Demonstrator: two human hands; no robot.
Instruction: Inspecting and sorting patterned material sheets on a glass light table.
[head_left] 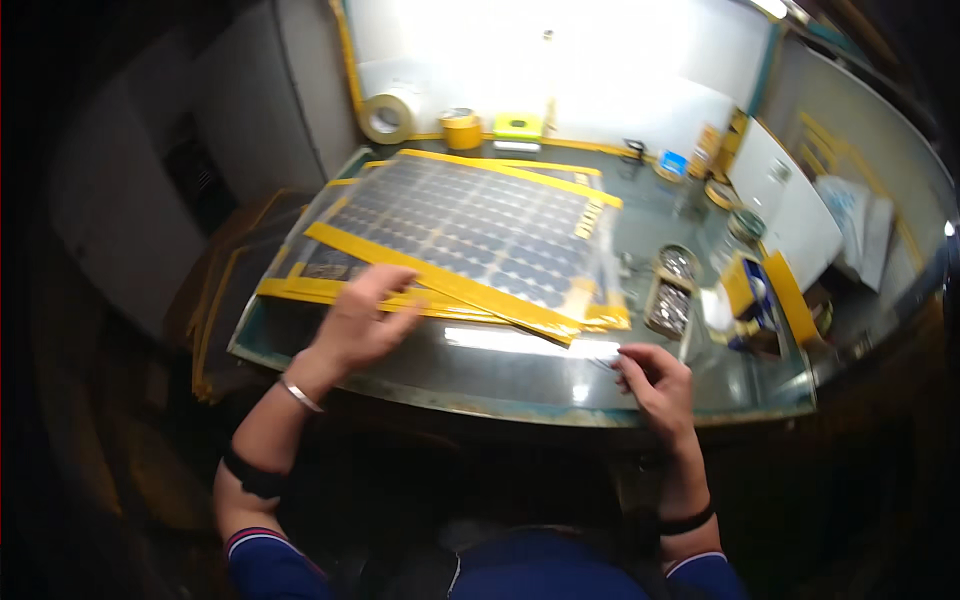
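A stack of clear film sheets edged with yellow tape lies on the glass-topped table [480,375]. Rows of dark round spots cover the top sheet [470,225], which sits askew on those below. My left hand [362,322] is over its near-left corner, by the yellow tape edge [470,290]. Those fingers are apart and hold nothing; whether they touch the sheet I cannot tell. To the right, just above the table's front part, my right hand [660,385] is closed in a pinch. Something thin seems to be at its fingertips, too blurred to name.
Beyond my right hand are a tin of small shiny pieces [668,306], a glass jar [746,226] and a yellow-and-blue box [748,295]. Tape rolls [389,115] stand along the back. More yellow-edged sheets [225,290] lean left of the table.
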